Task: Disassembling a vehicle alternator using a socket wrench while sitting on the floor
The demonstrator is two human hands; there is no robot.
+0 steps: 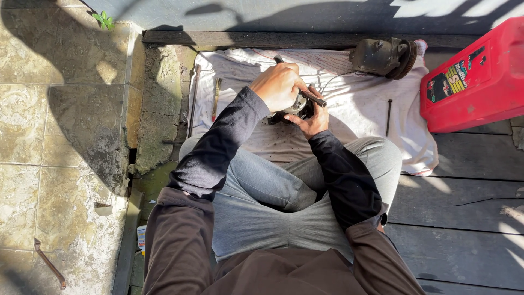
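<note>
My left hand (279,84) is closed around a dark rod-like tool (313,98) whose tip pokes out to the right over a small metal machine part (299,106). My right hand (312,119) cups that part from below and steadies it. Both hands work above a stained white cloth (360,104) spread on the ground in front of my crossed legs. Most of the part is hidden by my hands.
A dark pulley-like metal unit (385,55) rests at the cloth's far edge. A red plastic canister (476,79) stands at the right on dark wooden planks (464,218). Thin rods (388,117) and a flat tool (216,98) lie on the cloth. Stone tiles (60,136) lie to the left.
</note>
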